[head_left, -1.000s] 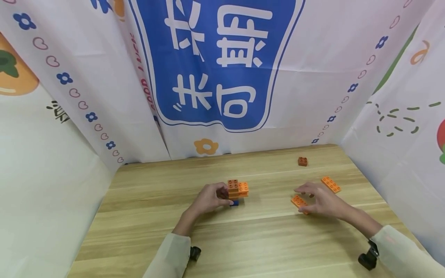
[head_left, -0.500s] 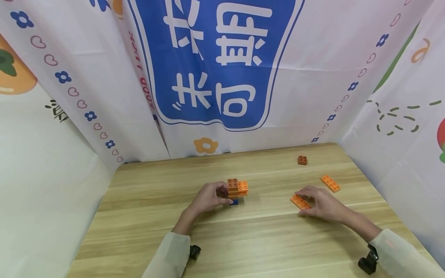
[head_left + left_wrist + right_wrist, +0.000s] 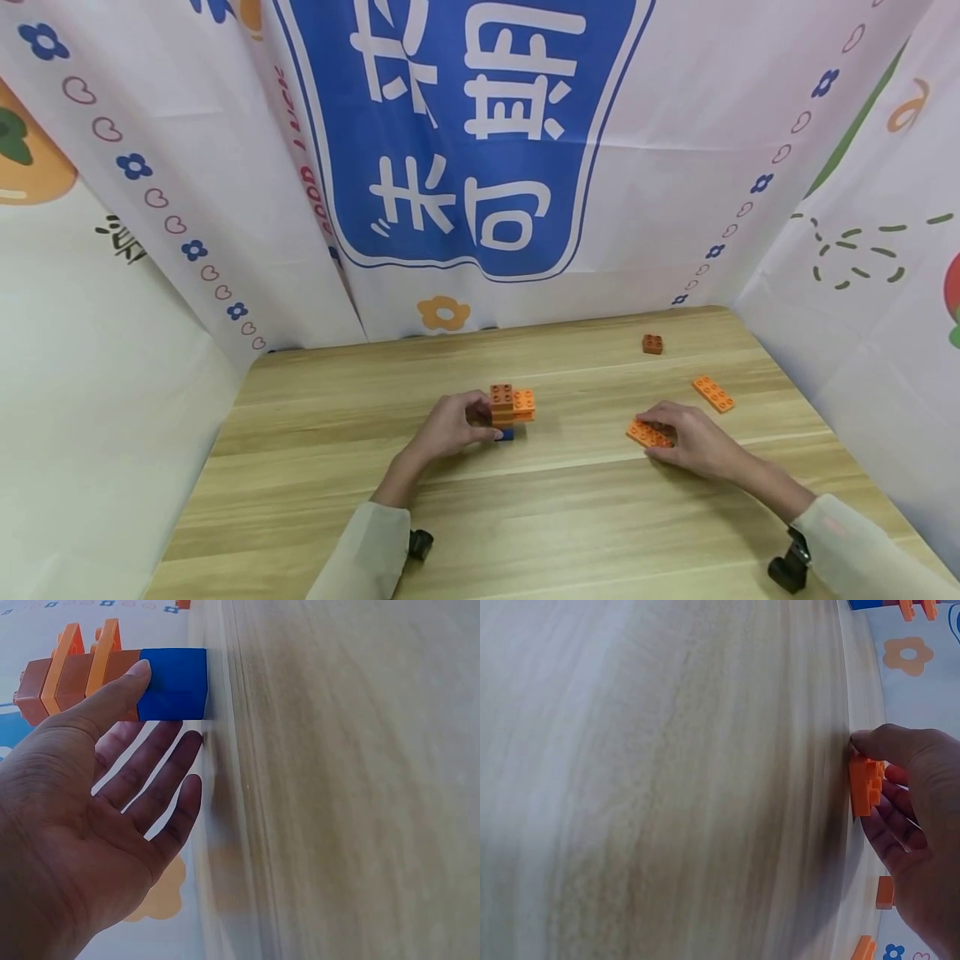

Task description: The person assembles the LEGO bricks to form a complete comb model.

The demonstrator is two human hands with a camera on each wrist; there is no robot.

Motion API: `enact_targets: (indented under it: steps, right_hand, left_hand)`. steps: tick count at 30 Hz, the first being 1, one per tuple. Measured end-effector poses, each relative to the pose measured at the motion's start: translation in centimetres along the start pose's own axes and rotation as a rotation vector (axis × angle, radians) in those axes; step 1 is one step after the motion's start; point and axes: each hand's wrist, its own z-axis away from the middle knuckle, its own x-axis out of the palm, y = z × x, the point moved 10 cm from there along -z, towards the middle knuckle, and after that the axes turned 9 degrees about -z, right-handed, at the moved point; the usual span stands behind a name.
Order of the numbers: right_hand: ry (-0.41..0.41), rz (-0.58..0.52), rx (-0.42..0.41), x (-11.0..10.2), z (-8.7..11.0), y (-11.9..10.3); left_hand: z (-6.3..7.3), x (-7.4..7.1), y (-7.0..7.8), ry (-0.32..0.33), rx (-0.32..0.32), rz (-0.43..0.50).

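Beyond lies a brown brick (image 3: 652,344); left hand (image 3: 447,429) grips tower (image 3: 502,399), right hand (image 3: 697,440) apparently plate (image 3: 645,434).

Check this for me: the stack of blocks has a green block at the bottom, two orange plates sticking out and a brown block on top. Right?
The bottom block is not green but blue, as the left wrist view shows. The orange plates and brown top block are right.
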Motion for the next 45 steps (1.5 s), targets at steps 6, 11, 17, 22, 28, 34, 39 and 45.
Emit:
enact_targets:
  steps: [6, 11, 17, 22, 28, 34, 39, 45]
  right_hand:
    - [0.006, -0.010, -0.019, 0.0, -0.2, -0.2]
    - [0.001, -0.008, -0.036, 0.1, -0.5, -0.4]
    - [-0.008, -0.009, -0.071, 0.2, -1.0, -1.2]
    - [-0.025, -0.022, -0.071, 0.1, -1.6, -1.8]
    - [-0.035, -0.028, -0.089, 0.0, -2.5, -2.8]
    - [-0.021, -0.063, -0.103, -0.4, -3.7, -3.8]
    - [-0.026, -0.062, -0.113, -0.5, -4.8, -4.8]
    - [-0.024, -0.069, -0.182, -0.8, -6.2, -6.8]
  left_hand:
    - [0.0, 0.0, 0.1, 0.008, 0.031, 0.005]
    - [0.0, 0.0, 0.2, 0.007, 0.034, 0.010]
    - [0.0, 0.0, 0.3, -0.001, 0.039, 0.016]
    - [0.0, -0.1, 0.3, 0.004, 0.055, 0.029]
    - [0.1, -0.1, 0.2, 0.008, 0.048, 0.043]
    - [0.2, -0.1, 0.2, 0.016, 0.052, 0.051]
    - [0.2, -0.1, 0.2, 0.014, 0.047, 0.054]
    - [0.2, -0.1, 0.2, 0.016, 0.039, 0.060]
